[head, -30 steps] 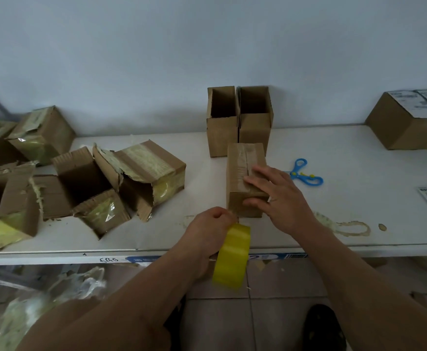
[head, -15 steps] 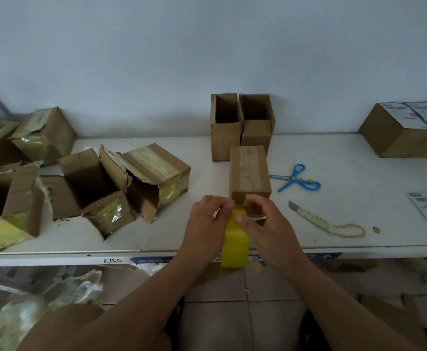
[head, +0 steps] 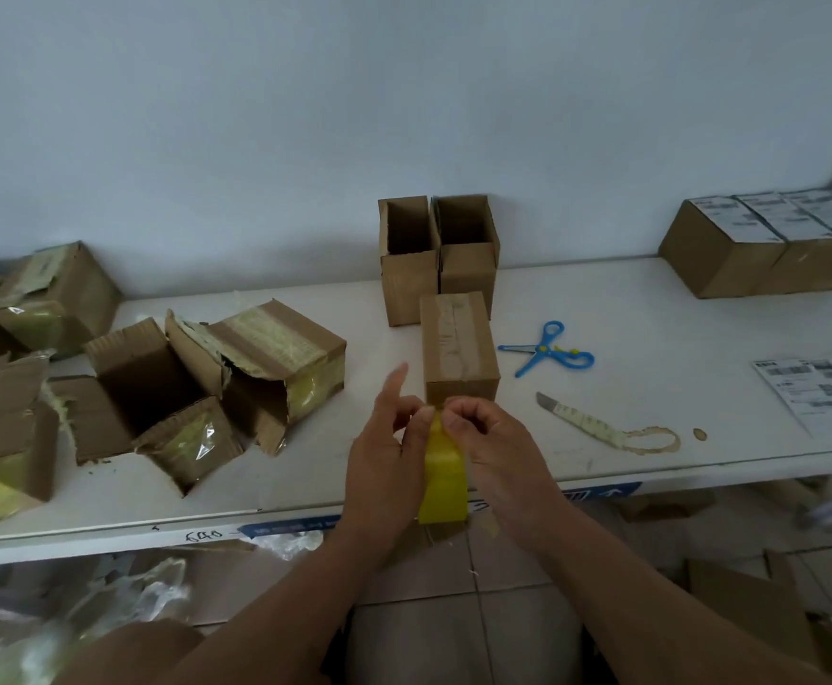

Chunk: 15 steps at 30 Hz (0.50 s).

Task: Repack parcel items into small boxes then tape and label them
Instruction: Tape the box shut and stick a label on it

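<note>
Sealed box [head: 459,355] stands near the table [head: 651,309] front edge, mid-length. Left hand [head: 387,464] grips the yellow tape roll [head: 444,479]; right hand [head: 490,444] pinches at its top, apparently the tape end. Sever tape flush, then press the tail flat onto the box's near face.

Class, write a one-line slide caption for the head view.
Both hands, left hand and right hand, grip a yellow tape roll before a taped small box.

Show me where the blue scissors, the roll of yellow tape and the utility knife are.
blue scissors [head: 550,349], head view, on the pivot.
roll of yellow tape [head: 444,482], head view, on its outer face.
utility knife [head: 583,421], head view, on the handle.
</note>
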Motion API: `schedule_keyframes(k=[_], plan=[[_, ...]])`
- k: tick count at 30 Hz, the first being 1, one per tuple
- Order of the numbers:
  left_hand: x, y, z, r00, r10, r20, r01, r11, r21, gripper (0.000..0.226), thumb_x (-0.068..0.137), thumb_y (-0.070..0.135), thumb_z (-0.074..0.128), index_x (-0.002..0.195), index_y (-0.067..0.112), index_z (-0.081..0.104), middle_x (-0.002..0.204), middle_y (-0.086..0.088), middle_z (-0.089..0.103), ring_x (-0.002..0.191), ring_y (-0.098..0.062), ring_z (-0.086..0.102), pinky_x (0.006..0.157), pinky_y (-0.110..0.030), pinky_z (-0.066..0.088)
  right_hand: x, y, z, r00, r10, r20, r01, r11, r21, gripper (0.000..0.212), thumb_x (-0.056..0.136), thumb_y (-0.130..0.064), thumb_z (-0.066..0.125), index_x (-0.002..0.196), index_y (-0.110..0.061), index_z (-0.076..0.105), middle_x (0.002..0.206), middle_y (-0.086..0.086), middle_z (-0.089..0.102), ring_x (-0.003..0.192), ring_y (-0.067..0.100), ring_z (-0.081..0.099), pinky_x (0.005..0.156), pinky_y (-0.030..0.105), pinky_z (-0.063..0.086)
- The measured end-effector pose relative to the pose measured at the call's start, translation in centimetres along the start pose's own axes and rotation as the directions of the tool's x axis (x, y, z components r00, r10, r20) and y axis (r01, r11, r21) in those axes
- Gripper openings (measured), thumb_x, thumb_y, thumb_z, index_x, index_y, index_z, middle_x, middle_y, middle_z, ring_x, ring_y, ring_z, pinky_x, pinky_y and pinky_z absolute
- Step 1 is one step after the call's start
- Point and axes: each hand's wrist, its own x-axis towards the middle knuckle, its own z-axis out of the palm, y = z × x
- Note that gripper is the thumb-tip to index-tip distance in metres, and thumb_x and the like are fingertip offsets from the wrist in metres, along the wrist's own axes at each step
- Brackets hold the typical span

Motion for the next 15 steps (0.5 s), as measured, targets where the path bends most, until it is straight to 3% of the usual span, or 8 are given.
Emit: schedule_keyframes(k=[1,4,7,11,15], plan=[[0.0,0.0,0.1,1.0,0.002,-0.014,-0.002,1.0,-0.007,0.039,0.099,0.034,0.051,0.135,0.04,0.037,0.103,0.019,0.061,0.098,0.002,0.06,0.082,-0.007,0.043,0.1,-0.1,0.0,1.0,0.029,-0.003,-0.028,0.999,0.029,0.015,0.097,-0.035,0.055,0.105,-0.027,0.065,0.11,-0.009,0.062,0.102,0.008,0.057,0.082,0.022,0.046],[-0.4,-0.3,0.4,0.991,0.104,-0.086,-0.102,0.994,0.031,0.019,0.096,0.03,0.058,0.108,0.038,0.045,0.105,0.012,0.058,0.1,-0.004,0.059,0.087,-0.021,0.051,0.2,-0.3,-0.1,0.997,0.073,-0.012,-0.072,0.994,0.077,0.015,0.098,-0.038,0.052,0.103,-0.031,0.064,0.111,-0.004,0.064,0.105,0.015,0.06,0.092,0.034,0.051],[-0.3,-0.9,0.6,0.959,0.265,-0.097,-0.249,0.957,0.15,0.004,0.098,0.03,0.053,0.102,0.032,0.054,0.121,0.008,0.047,0.102,-0.008,0.055,0.082,-0.013,0.046,0.3,-0.4,-0.2,0.998,0.059,-0.007,-0.058,0.995,0.076,0.012,0.098,-0.036,0.053,0.098,-0.031,0.065,0.11,-0.002,0.065,0.105,0.016,0.061,0.098,0.041,0.05],[0.1,-0.9,0.4,0.959,0.28,-0.046,-0.266,0.943,0.198,0.034,0.096,0.037,0.046,0.119,0.021,0.064,0.137,0.005,0.043,0.115,-0.006,0.049,0.083,-0.001,0.035,0.1,-0.4,-0.4,0.999,0.054,0.002,-0.054,0.995,0.086,0.013,0.099,-0.035,0.053,0.097,-0.03,0.064,0.109,-0.004,0.065,0.105,0.014,0.06,0.098,0.038,0.049],[0.3,-0.6,0.3,0.978,0.206,-0.016,-0.199,0.962,0.186,0.038,0.093,0.044,0.041,0.107,0.021,0.068,0.134,0.01,0.045,0.112,0.012,0.045,0.087,0.003,0.028,0.0,-0.3,-0.7,1.0,0.007,0.015,-0.008,0.999,0.042,0.012,0.1,-0.035,0.05,0.094,-0.034,0.061,0.11,-0.008,0.063,0.106,0.011,0.058,0.096,0.031,0.048]])
